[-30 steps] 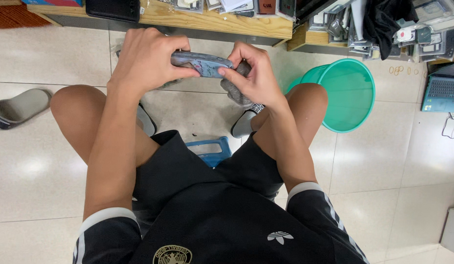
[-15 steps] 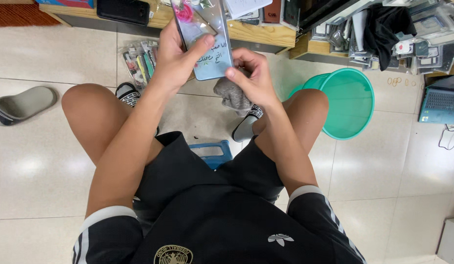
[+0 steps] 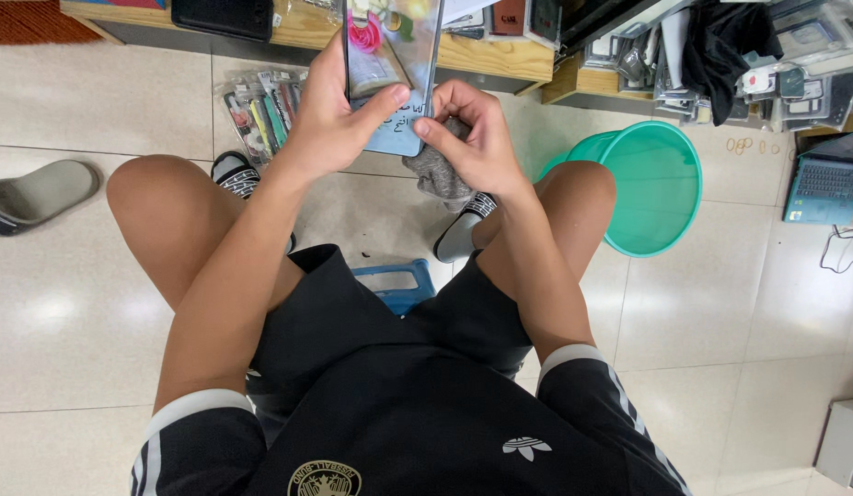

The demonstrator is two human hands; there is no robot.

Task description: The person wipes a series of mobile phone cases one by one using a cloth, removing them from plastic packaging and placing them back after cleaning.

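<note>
We are holding a flat printed phone case [image 3: 390,73] up in front of us with our left hand [image 3: 339,119], fingers wrapped along its left edge and the thumb pressing across its lower face. Our right hand [image 3: 472,138] is pinching the case's lower right corner with fingertips closed, while also bunching a grey cloth [image 3: 436,174] against the palm. The case is standing nearly upright above our knees, its top edge running out of the frame.

Between our knees the floor is lying open, and a blue stool edge [image 3: 399,285] is showing under us. To the right, a green plastic bin [image 3: 656,184] is sitting close beside our right knee, leaving little room there. To the left, a grey slipper [image 3: 36,193] is lying well apart on pale tiles [image 3: 68,312]. Just ahead, a pile of packaged accessories [image 3: 261,110] is lying on the floor against a low wooden shelf [image 3: 482,50]. A laptop [image 3: 821,188] is resting on the floor at the far right.
</note>
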